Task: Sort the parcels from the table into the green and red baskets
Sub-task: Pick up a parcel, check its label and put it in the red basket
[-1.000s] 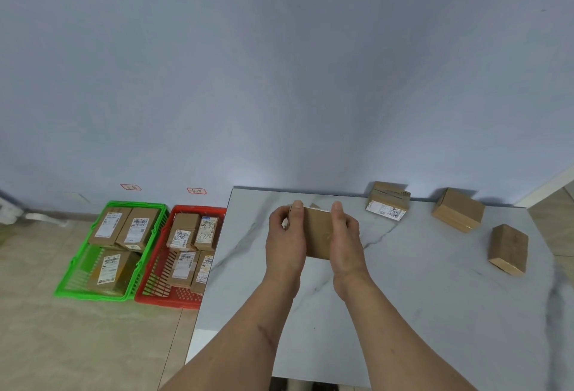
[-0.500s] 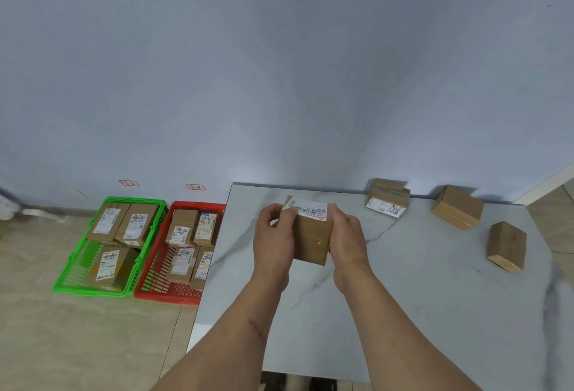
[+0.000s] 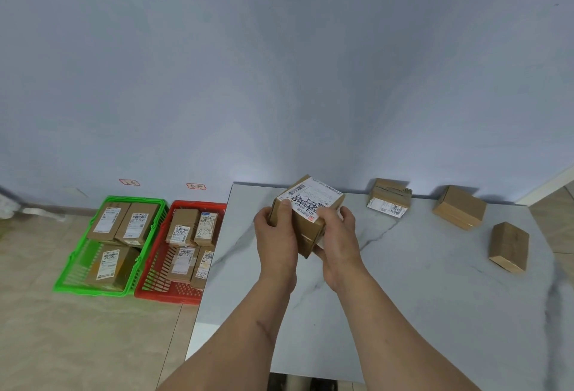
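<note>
Both hands grip one labelled parcel (image 3: 306, 218) above the worktop (image 3: 403, 282): left hand (image 3: 276, 235) curled round its left side, right hand (image 3: 337, 235) clamped underneath.

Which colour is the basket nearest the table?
Red; the head view shows it best, beside the table.

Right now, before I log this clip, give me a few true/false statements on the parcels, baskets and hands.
1. Both hands hold one parcel, left hand and right hand. True.
2. Its label faces down. False: the label faces up.
3. Three parcels lie on the table. True: one, a second, a third.
4. The green basket is empty. False: it holds parcels.
5. The red basket stands on the table. False: it stands on the floor, beside the green one.
</note>
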